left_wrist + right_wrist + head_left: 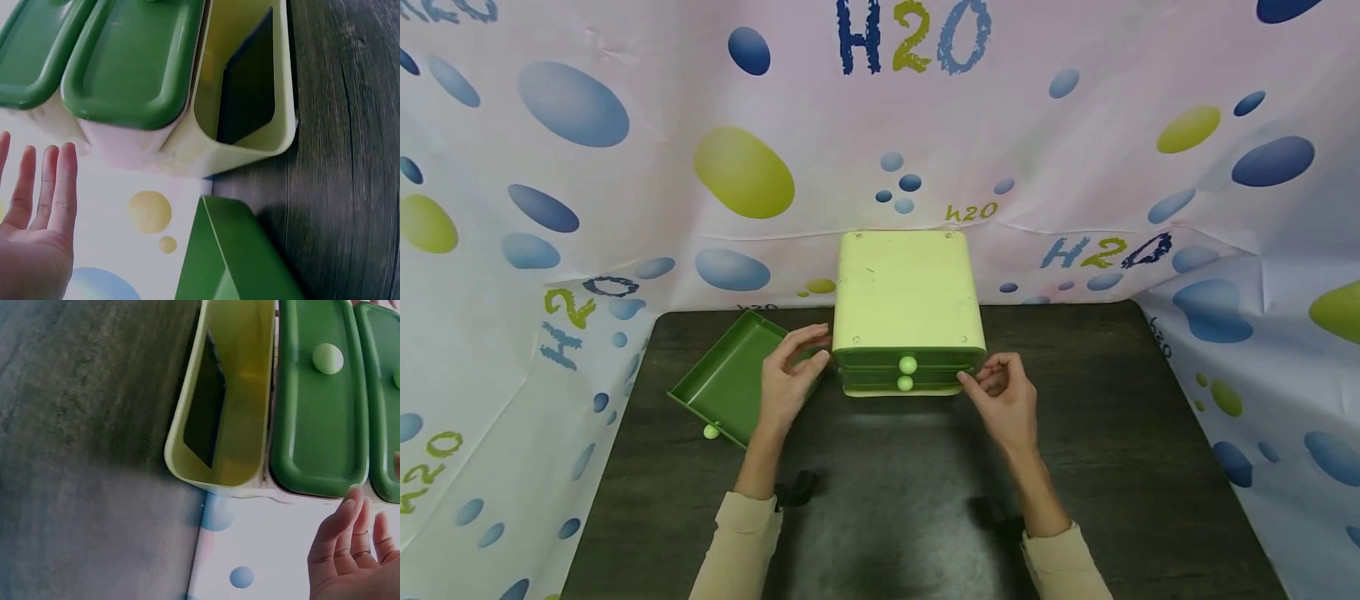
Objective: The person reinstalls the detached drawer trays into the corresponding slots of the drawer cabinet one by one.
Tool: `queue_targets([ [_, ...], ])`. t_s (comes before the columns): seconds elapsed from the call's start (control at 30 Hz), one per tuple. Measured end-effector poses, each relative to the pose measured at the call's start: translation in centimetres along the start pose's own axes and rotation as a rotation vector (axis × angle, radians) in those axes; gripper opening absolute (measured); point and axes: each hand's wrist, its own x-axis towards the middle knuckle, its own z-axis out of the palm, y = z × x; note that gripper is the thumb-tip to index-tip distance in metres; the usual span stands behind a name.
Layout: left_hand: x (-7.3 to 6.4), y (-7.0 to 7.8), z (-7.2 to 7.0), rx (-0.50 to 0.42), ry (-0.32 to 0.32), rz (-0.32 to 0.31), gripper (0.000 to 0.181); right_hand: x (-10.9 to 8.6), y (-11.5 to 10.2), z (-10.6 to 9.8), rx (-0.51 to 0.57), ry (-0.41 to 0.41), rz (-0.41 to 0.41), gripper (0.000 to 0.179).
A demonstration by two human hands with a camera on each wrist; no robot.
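A pale yellow-green mini drawer cabinet [910,292] stands at the back middle of the table. Two dark green drawers with round knobs, an upper one [382,394] and a middle one [325,425], sit in it. Below them, the bare bottom slot [250,425] shows in both wrist views. My left hand [786,375] is at the cabinet's left side, fingers extended. At the right front corner is my right hand [1007,396], its thumb tip right at the middle drawer's edge and its other fingers loosely bent. A removed green drawer [730,375] lies left of the cabinet, partly behind my left hand.
The dark wooden table [887,500] reaches back to a white curtain [640,192] with blue and green spots and H2O lettering. This curtain also rises along both sides. The removed drawer's knob [711,432] points toward the front left.
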Motion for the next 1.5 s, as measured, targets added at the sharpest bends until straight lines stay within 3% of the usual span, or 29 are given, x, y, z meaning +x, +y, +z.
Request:
queue_targets([
  [0.2,-0.3,0.2,-1.7,0.056,0.011,-0.008,0.033,0.3,-3.3,-1.0,0.011,-0.005,-0.095,0.041],
  [0.47,-0.9,-0.2,-4.6,0.163,0.014,0.044,0.035,0.6,-3.7,-1.5,0.031,0.022,-0.098,0.052],
  [0.6,-1.3,-0.4,-5.8,0.216,0.024,0.063,0.035,0.7,-3.8,-1.5,0.044,-0.014,-0.109,0.057],
  [0.73,-1.5,-0.1,-6.6,0.249,0.031,0.040,0.036,0.9,-3.9,-1.6,0.050,-0.057,-0.140,0.067],
  [1.0,-1.6,2.3,-6.7,0.353,-0.056,0.014,0.037,1.5,-4.0,-1.8,0.101,-0.104,-0.188,0.074],
  [1.17,-2.0,2.3,-7.9,0.431,-0.100,0.011,0.043,1.6,-4.0,-1.9,0.129,-0.143,-0.190,0.079],
  [1.37,-2.5,1.9,-10.3,0.513,-0.042,-0.012,0.051,1.7,-3.8,-1.9,0.190,-0.178,-0.203,0.079],
  [1.5,-2.9,1.8,-11.2,0.537,-0.016,-0.011,0.051,1.6,-3.8,-1.8,0.217,-0.184,-0.192,0.077],
])
